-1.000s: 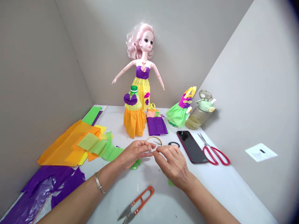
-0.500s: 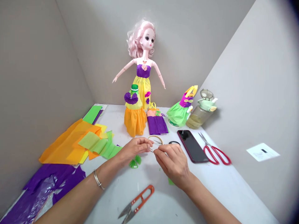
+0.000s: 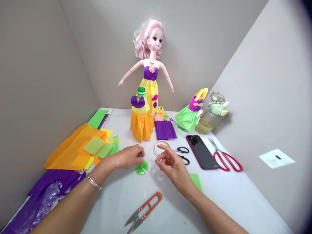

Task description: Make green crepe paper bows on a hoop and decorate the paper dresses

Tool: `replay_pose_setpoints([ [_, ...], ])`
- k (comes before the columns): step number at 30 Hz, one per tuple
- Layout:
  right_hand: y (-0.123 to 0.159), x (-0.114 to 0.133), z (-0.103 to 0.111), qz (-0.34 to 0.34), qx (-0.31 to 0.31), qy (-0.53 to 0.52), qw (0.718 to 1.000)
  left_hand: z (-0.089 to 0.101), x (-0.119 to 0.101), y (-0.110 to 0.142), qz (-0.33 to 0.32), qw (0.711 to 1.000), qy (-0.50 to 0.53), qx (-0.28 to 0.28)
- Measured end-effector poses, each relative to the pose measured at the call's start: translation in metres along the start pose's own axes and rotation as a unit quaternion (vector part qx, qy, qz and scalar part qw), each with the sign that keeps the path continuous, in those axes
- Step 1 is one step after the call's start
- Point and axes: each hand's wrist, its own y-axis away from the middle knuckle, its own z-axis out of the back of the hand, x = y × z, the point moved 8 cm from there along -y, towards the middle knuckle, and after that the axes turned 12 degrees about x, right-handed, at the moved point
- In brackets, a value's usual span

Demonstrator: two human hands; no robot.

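My left hand (image 3: 129, 156) hovers at the upper left of a small green pleated paper bow (image 3: 141, 167). Its fingers are curled in, and whatever they may hold is hidden. To the right, my right hand (image 3: 172, 165) is loosely bent, thumb and index finger apart, with nothing visible between them. Just beyond its fingertips lie a roll of tape or thin ring (image 3: 155, 147) and black-handled scissors (image 3: 183, 150). A green paper piece (image 3: 195, 182) is partly under my right forearm. Orange thread snips (image 3: 148, 205) lie in front of me.
At the back stand a doll (image 3: 150, 73), a bottle in an orange skirt (image 3: 142, 125) and a green-skirted figure (image 3: 187, 117). A water jug (image 3: 209, 121), phone (image 3: 201, 152) and red scissors (image 3: 227, 159) are at right. Orange sheets (image 3: 70, 149) and purple material (image 3: 46, 191) cover the left.
My hands were close together over the ring, fingers pinched. They have parted: the left moved left and down to the green bow, the right opened. The black-handled scissors show more fully.
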Motion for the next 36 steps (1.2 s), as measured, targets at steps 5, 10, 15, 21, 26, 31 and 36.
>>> replay_pose_setpoints([
  [5,0.0,-0.001,-0.005,0.004,0.008,0.013,1.0,-0.009,-0.011,-0.005,-0.018,1.0,-0.001,0.014],
  [10,0.0,-0.004,-0.005,0.011,0.011,0.018,1.0,-0.014,-0.016,-0.004,-0.029,0.999,-0.004,0.031],
  [15,-0.001,-0.006,-0.007,0.01,0.017,0.014,1.0,-0.015,-0.019,0.0,-0.03,0.999,-0.009,0.042],
  [21,0.0,-0.004,-0.006,0.004,0.014,0.016,1.0,-0.015,-0.019,-0.002,-0.033,0.997,-0.001,0.063],
  [26,0.0,-0.006,-0.005,-0.004,0.014,0.022,1.0,-0.006,-0.008,0.002,-0.022,0.998,0.009,0.062],
  [31,-0.001,-0.017,-0.01,-0.022,0.023,0.043,0.999,0.003,0.0,0.009,-0.002,0.999,-0.018,0.036],
  [36,-0.004,-0.026,-0.019,-0.059,0.038,0.094,0.993,-0.002,-0.006,0.006,0.002,0.998,-0.033,0.046],
])
